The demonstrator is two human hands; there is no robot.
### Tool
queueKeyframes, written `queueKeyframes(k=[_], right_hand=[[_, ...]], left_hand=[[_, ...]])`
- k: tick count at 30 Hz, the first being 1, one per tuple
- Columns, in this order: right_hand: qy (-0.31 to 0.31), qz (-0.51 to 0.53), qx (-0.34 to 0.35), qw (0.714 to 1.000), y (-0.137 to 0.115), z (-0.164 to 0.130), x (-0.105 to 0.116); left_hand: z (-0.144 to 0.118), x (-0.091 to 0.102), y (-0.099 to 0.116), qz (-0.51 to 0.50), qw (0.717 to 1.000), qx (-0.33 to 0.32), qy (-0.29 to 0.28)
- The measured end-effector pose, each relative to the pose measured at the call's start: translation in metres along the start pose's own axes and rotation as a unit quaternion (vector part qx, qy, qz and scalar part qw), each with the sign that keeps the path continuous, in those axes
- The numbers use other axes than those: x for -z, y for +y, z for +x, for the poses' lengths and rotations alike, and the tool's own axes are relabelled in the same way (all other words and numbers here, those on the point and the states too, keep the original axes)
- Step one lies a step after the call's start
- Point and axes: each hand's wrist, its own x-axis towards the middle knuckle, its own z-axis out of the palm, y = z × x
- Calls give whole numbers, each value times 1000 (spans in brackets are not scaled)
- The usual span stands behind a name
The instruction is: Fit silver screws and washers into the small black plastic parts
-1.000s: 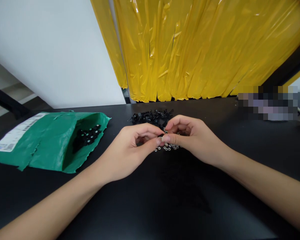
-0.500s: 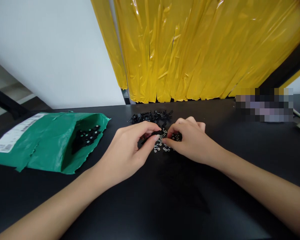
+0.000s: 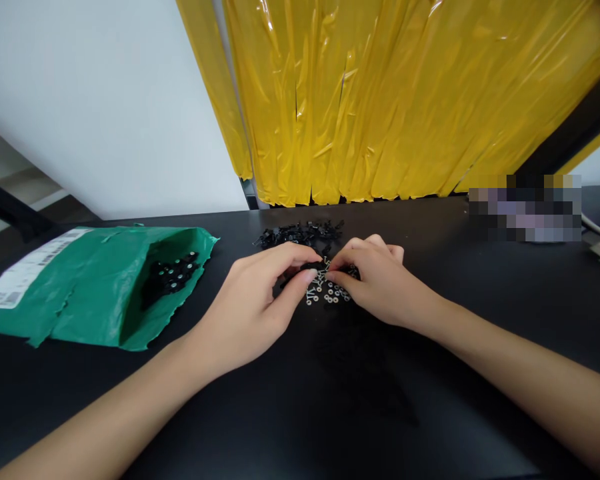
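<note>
My left hand (image 3: 260,303) pinches a small black part (image 3: 314,267) between thumb and forefinger, just above a little heap of silver screws and washers (image 3: 325,293) on the black table (image 3: 330,400). My right hand (image 3: 377,283) rests fingers-down on the same heap, thumb and forefinger pinched together at the screws; what sits between them is too small to tell. A pile of small black plastic parts (image 3: 300,235) lies just beyond both hands.
A torn green mailing bag (image 3: 80,283) with a white label lies open at the left, with several black parts (image 3: 173,275) spilling from its mouth. Yellow plastic sheeting (image 3: 380,100) hangs behind the table. A blurred object (image 3: 525,207) sits at the far right.
Both hands have dropped from a joined pinch above the screws to the table. My right hand has turned palm down onto the screw heap, while the left keeps its black part.
</note>
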Motion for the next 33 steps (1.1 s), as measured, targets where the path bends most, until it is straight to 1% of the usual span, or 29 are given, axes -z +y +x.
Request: queueKeyframes(k=[5, 9, 12, 14, 17, 19, 24, 28, 31, 33], right_hand=[[5, 12, 1, 1000, 1, 1, 1], [18, 29, 0, 999, -2, 1, 4], [33, 51, -2, 998, -5, 1, 9], [30, 116, 5, 993, -7, 0, 12], [18, 261, 28, 965, -8, -2, 15], [20, 299, 41, 953, -11, -4, 16], [36, 272, 70, 959, -16, -8, 16], [58, 275, 89, 955, -17, -10, 14], [84, 260, 158, 949, -18, -11, 12], [120, 213, 216, 945, -17, -12, 11]], left_hand=[[2, -3, -5, -96, 992, 82, -14], [4, -5, -8, -202, 971, 124, -14], [5, -5, -9, -271, 952, 142, -12], [5, -5, -8, -313, 938, 149, -10], [5, -4, -7, -352, 923, 157, -12], [4, -4, -5, -366, 917, 157, -17], [3, -3, -3, -400, 900, 165, -38], [2, -2, -2, -427, 884, 186, -46], [3, -2, -1, -455, 866, 202, -48], [4, -2, 0, -474, 852, 217, -43]])
